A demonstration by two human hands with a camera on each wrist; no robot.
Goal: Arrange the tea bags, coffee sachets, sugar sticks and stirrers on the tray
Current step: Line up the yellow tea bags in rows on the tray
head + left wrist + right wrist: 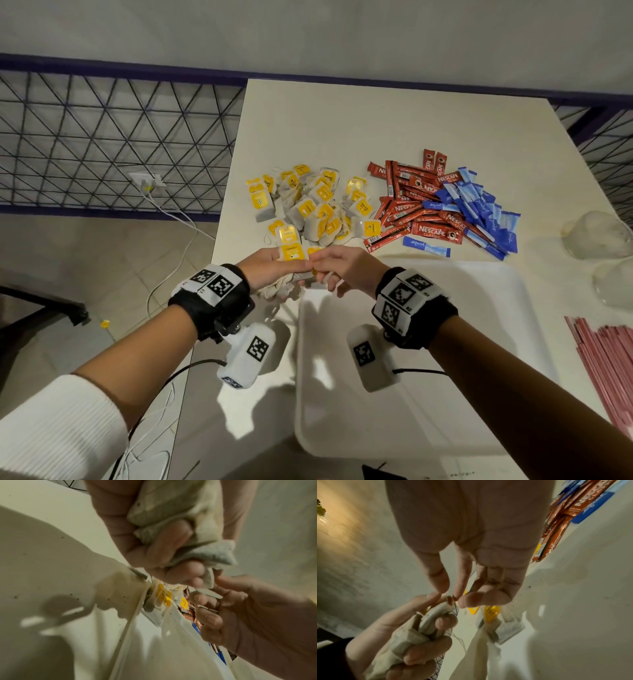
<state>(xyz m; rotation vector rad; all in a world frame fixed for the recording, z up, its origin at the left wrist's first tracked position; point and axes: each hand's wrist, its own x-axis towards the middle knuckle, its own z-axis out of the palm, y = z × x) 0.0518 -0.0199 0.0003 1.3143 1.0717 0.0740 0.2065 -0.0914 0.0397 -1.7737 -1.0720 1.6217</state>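
Your left hand (pixel 270 270) is held palm-up above the tray's (pixel 496 394) far left corner, fingers (pixel 173 539) curled tight round a bunch of tea bags (pixel 175 507), thumb on top. Your right hand (pixel 346 270) meets it from the right, knuckles up; its thumb and forefinger tips (pixel 453 596) seem to pinch a tag or string at the bunch, though blur hides the contact. Beyond your fingertips lies the loose tea-bag pile (pixel 315 205), with sachets (pixel 411 202) and sugar sticks (pixel 479 209) further right.
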